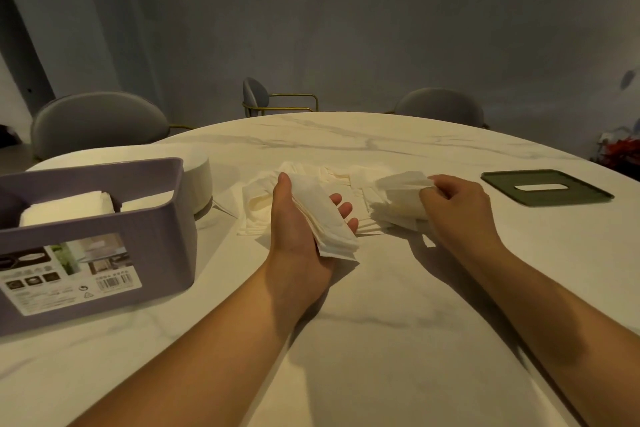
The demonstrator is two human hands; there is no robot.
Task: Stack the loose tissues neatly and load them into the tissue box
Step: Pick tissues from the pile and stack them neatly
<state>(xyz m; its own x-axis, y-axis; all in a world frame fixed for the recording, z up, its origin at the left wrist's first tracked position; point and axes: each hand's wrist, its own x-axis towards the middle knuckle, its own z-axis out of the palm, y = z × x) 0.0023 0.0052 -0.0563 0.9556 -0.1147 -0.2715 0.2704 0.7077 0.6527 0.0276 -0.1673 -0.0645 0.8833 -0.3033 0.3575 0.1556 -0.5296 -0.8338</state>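
At the far left of the marble table stands the purple tissue box, lidless, with a printed label on its near wall. Folded white tissues already lie inside it. Just behind the box's right end sits a round white object, touching or nearly touching it; the dim light leaves that unclear.

Right of the box, the loose tissues are spread flat on the tabletop. Over their near edge, the left hand cradles a gathered stack. The thumb is laid along the stack's left side and the fingertips curl up round its right side, so the hand is clamped on the stack.

Further right of the box, the right hand rests on the far end of the spread, its thumb and fingers pinched together on a raised fold of tissue. It may be one sheet or several; the view does not settle it.

Farthest from the box, near the table's right edge, lies a flat green lid with a slot in its middle, well apart from both hands.

Grey chairs stand beyond the table.
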